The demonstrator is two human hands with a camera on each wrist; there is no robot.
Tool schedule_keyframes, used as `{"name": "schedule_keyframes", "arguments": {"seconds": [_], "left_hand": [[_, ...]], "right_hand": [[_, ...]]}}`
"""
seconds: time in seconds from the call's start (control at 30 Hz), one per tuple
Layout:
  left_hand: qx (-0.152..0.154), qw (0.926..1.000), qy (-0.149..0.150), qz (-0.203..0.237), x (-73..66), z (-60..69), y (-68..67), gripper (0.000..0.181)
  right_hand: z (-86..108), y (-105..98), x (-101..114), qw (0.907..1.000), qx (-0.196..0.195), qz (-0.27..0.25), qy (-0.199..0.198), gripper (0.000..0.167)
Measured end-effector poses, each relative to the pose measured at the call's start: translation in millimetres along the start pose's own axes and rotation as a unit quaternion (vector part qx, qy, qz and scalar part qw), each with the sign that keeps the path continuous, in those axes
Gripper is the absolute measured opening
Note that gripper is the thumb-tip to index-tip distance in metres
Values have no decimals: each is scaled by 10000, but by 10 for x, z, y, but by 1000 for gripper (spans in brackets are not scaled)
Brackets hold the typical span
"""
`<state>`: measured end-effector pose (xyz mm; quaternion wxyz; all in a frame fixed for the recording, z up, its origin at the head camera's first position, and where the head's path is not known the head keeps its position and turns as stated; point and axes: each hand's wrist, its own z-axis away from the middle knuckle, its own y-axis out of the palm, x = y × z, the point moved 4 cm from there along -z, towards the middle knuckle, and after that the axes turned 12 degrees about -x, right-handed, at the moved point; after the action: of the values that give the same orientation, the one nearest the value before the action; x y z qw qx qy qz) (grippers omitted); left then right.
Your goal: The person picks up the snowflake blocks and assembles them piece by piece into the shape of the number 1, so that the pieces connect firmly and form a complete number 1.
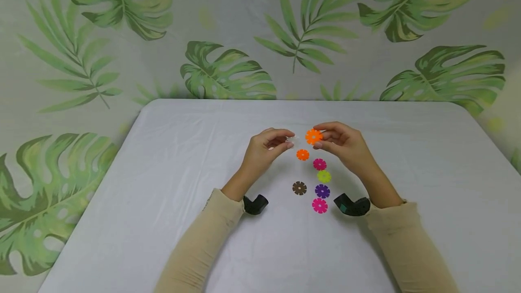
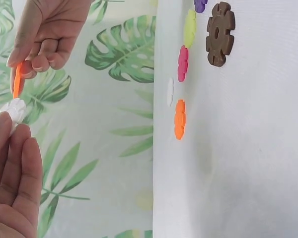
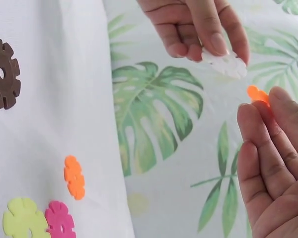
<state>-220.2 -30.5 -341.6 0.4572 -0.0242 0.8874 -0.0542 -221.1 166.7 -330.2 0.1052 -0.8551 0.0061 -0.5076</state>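
Observation:
My left hand (image 1: 262, 150) pinches a white, see-through notched disc (image 2: 12, 110) between thumb and fingers. In my right hand (image 1: 346, 144), thumb and fingertips grip an orange notched disc (image 1: 309, 139) by its edge. Both discs are held above the table, facing each other; the right wrist view shows a small gap between them. Just below the hands, a second orange disc (image 1: 299, 155) lies flat on the table. A white disc (image 2: 170, 91) rests near it, hard to make out in the head view.
Toward me lie a pink disc (image 1: 316, 165), a yellow-green disc (image 1: 324, 180), a purple disc (image 1: 318, 192), another pink disc (image 1: 315, 207) and a brown disc (image 1: 295, 188). They sit on a white-covered table (image 1: 195, 148). Behind it hangs a leaf-patterned cloth (image 1: 228, 71).

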Motion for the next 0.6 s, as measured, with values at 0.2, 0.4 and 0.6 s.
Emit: {"name": "schedule_keyframes", "arguments": {"seconds": [0.2,0.4,0.6], "left_hand": [[50,9998,108,-168,-274,8,-1,19],[48,9993,201,-300,-331,23,1,19],[25,9988,364,-328,-336,39,9,18]], "right_hand": [[18,34,-18,9999,43,-79,80,32],[28,69,-13,9998,98,-167,52,31],[42,88,-13,9994,127,-289,150,30]]}}
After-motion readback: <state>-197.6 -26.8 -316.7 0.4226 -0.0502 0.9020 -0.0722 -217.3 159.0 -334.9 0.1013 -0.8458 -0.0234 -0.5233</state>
